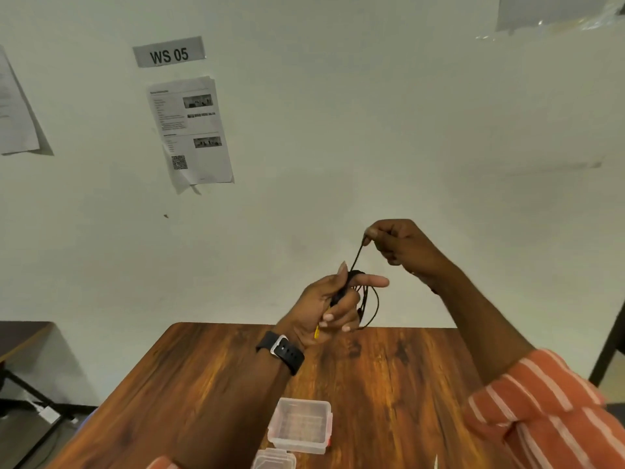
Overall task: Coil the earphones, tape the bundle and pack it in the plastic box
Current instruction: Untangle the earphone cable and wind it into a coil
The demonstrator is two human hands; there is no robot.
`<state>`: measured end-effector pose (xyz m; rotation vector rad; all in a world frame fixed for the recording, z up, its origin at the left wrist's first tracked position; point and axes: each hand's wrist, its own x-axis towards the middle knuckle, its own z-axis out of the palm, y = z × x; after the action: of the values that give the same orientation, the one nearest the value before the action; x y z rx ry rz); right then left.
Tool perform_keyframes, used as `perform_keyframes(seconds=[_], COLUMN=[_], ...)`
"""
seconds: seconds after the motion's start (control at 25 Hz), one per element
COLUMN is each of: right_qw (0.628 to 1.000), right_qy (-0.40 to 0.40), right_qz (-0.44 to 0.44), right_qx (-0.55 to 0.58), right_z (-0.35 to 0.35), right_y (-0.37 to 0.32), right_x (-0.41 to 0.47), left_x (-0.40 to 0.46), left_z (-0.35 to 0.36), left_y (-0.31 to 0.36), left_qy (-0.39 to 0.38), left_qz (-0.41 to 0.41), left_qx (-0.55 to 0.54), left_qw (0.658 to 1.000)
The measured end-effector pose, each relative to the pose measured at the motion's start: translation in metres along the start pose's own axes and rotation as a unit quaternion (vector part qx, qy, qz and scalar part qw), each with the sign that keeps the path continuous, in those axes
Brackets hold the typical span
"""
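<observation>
We see the left hand (333, 308) curled round the coiled earphones (367, 299), right hand (402, 243) pinching the cord taut above, plastic box (301, 426) on the surface (203, 384) below.

Plastic box (302, 423) on table (189, 384) (near edge)

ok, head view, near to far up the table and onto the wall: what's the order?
small clear box → plastic box → left hand wound with earphones → right hand pinching the cord → WS 05 sign.
</observation>
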<state>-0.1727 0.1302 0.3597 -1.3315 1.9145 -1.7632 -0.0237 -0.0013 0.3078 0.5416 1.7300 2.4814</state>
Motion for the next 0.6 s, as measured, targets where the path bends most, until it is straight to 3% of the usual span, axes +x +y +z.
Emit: perform_keyframes(seconds=[0.08,0.2,0.32,0.4,0.44,0.52,0.6], right_qw=[0.997,0.991,0.986,0.981,0.967,0.932,0.947], right_qy=[-0.002,-0.067,-0.131,-0.107,-0.079,-0.017,0.007], right_qz=[0.028,0.074,0.102,0.049,0.010,-0.050,-0.057], right_qx=[0.069,0.092,0.006,-0.151,-0.241,-0.358,-0.317], right_z=[0.025,0.061,0.070,0.064,0.060,0.049,0.038], right_y=[0.027,0.058,0.050,0.029,0.017,0.002,0.003], right_x=[-0.006,-0.039,-0.061,-0.062,-0.060,-0.053,-0.043], left_x=[0.009,0.024,0.028,0.022,0.018,0.010,0.004], left_z=[0.010,-0.005,-0.024,-0.026,-0.026,-0.020,-0.013], left_y=[0.011,0.035,0.038,0.022,0.011,-0.006,-0.019], left_qy=[0.029,0.202,0.358,0.365,0.346,0.288,0.240], left_qz=[0.077,0.193,0.163,0.106,0.084,0.041,0.013], left_qx=[-0.075,-0.027,0.208,0.380,0.420,0.386,0.224], left_qw=[0.994,0.960,0.895,0.843,0.835,0.875,0.944])
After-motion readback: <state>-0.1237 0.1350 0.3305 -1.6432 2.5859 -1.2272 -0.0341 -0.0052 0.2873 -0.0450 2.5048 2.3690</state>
